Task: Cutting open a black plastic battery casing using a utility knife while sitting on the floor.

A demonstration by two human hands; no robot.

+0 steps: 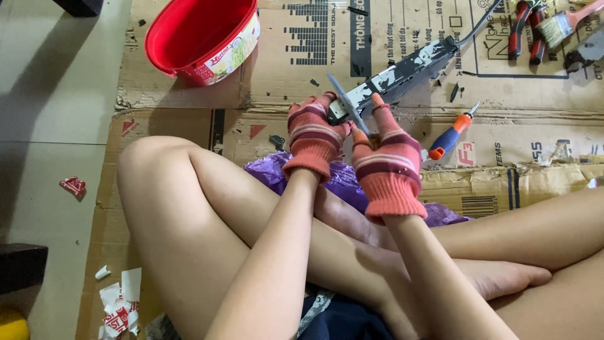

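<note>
Here L hand [313,135] grips metal casing [393,74]; R hand [387,160] holds grey blade [347,104] against it.

Flattened brown cardboard boxes [302,44] with black and red print cover the floor, a red round tub [201,38] with a colourful label band standing at their upper left corner.

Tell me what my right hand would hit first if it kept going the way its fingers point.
Probably the long metal device that the right hand already touches; beyond it lies cardboard. Depth is unclear.
</note>
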